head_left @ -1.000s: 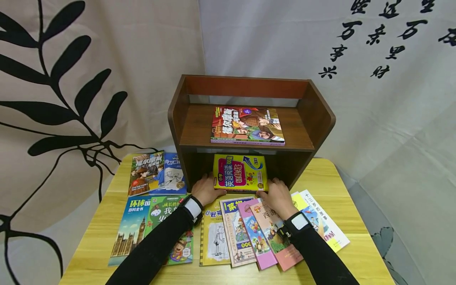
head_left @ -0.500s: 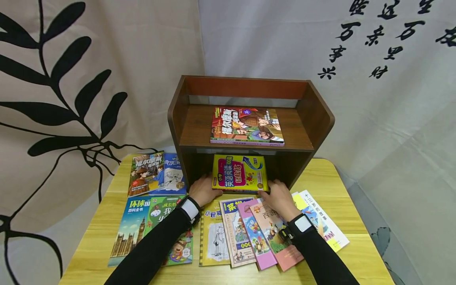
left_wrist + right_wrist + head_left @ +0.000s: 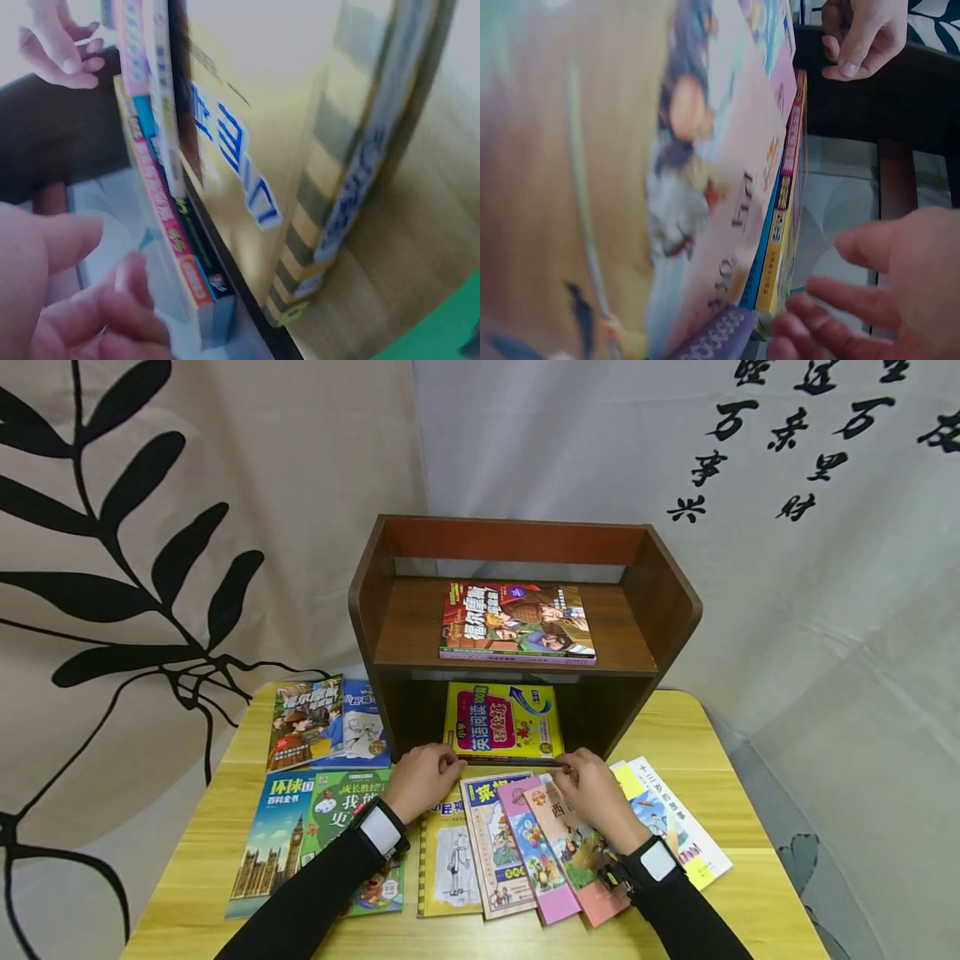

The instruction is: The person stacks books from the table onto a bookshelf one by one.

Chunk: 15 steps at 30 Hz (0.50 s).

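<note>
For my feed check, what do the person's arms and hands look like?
The sleeves are plain black, ending at black wristbands, each with a white rectangular patch. The left hand and right hand are bare, without gloves.

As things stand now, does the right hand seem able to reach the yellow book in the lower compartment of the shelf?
Probably yes: the right hand is near the front right corner of the yellow book, and the open front of the shelf leaves the way free.

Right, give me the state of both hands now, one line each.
Left hand: open, fingers loosely bent, holding nothing, near the yellow book.
Right hand: open, fingers loosely bent, holding nothing, near the same book.
</note>
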Available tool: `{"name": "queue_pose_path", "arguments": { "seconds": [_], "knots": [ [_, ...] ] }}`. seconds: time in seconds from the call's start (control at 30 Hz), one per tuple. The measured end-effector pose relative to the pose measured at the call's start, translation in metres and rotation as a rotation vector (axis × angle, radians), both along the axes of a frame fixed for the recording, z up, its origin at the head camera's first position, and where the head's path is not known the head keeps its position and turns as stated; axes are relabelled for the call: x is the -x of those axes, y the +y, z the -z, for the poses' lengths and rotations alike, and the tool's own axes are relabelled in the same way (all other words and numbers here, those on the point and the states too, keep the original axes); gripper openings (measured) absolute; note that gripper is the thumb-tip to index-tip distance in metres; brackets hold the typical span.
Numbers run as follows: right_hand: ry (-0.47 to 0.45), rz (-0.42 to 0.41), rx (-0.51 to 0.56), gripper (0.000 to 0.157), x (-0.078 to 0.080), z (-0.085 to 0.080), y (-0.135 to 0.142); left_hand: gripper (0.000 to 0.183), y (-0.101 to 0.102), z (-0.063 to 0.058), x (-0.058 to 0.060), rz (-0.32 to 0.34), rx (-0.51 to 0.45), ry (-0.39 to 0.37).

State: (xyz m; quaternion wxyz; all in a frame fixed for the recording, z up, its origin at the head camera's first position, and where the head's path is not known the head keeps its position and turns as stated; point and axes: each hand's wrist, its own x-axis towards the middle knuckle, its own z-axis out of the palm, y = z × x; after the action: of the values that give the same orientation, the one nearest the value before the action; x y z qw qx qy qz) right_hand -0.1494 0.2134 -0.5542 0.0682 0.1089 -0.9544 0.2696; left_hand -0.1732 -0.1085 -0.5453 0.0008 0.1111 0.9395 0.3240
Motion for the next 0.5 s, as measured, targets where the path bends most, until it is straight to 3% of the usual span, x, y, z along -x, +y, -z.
{"name": "queue_pose_path", "arguments": {
  "seconds": [0.13,0.27,0.4,0.5],
  "knots": [
    [0.005,-0.052,0.059,0.016,-0.013,0.001,-0.006,0.021,-0.001,-0.001,-0.011,0.047,-0.004,-0.080],
    [-0.014,-0.079,0.073,0.011,-0.025,0.000,-0.009,0.021,0.000,0.000,-0.019,0.116,-0.001,-0.120],
    [-0.012,-0.061,0.067,0.013,-0.031,-0.005,-0.003,0.020,0.001,0.003,-0.024,0.164,0.003,-0.131],
    [0.024,-0.007,0.055,0.015,-0.029,-0.010,0.011,0.019,0.000,0.005,-0.026,0.163,0.001,-0.133]
  ]
}}
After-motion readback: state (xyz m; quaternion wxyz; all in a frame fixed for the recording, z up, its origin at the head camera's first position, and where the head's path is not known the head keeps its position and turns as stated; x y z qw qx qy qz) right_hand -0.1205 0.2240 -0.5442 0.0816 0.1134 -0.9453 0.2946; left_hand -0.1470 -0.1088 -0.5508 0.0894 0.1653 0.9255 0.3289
